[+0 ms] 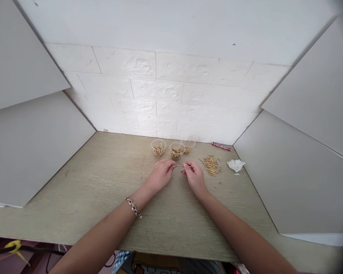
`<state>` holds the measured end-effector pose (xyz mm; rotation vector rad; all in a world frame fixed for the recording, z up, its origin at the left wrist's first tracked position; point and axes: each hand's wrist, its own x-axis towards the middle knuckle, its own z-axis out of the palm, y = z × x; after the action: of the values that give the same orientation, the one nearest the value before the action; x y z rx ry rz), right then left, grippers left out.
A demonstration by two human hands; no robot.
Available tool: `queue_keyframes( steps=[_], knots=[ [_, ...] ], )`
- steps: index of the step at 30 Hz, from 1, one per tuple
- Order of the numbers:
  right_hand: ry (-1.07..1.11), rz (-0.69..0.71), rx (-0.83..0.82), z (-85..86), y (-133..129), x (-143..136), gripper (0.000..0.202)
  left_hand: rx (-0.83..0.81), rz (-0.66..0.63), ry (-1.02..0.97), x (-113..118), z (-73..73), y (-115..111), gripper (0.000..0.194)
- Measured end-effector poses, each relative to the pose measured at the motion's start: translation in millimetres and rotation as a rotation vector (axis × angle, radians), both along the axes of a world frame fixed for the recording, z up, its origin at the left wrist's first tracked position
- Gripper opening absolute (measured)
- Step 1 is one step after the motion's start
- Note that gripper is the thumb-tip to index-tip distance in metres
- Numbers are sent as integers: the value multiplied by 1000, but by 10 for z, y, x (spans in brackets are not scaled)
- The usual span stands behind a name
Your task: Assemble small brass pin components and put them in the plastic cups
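Note:
Over the middle of the table, my left hand (161,174) pinches a tiny light-coloured piece at its fingertips. Just to its right, my right hand (194,177) has its fingers closed around a small dark-tipped item, mostly hidden. The fingertips of both hands face each other with a small gap between. Behind them stand a clear cup (158,149) of small gold pieces, another clear cup (176,151) with similar pieces, and a third cup (188,146) partly behind it. A pile of thin gold pins (211,165) lies right of my right hand.
A red pen (221,146) lies near the back wall. Crumpled white tissue (236,164) rests by the right panel (297,182). A few tiny bits (217,185) are below the pin pile. Grey panels flank the wooden table (82,205).

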<state>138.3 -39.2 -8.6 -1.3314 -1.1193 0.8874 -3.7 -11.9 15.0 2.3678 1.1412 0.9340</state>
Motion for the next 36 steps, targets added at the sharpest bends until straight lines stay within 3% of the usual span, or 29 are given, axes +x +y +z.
queue_keyframes(
  steps=[14,26,36],
  knots=[
    [-137,26,27,-19,-2,11,31,9,-71,91,35,54,-112,20],
    [-233,57,25,-34,4,5,23,-33,-66,99,-7,-36,33,21],
    [-144,108,113,5,-18,-16,24,-36,-70,92,-3,-10,18,20]
  ],
)
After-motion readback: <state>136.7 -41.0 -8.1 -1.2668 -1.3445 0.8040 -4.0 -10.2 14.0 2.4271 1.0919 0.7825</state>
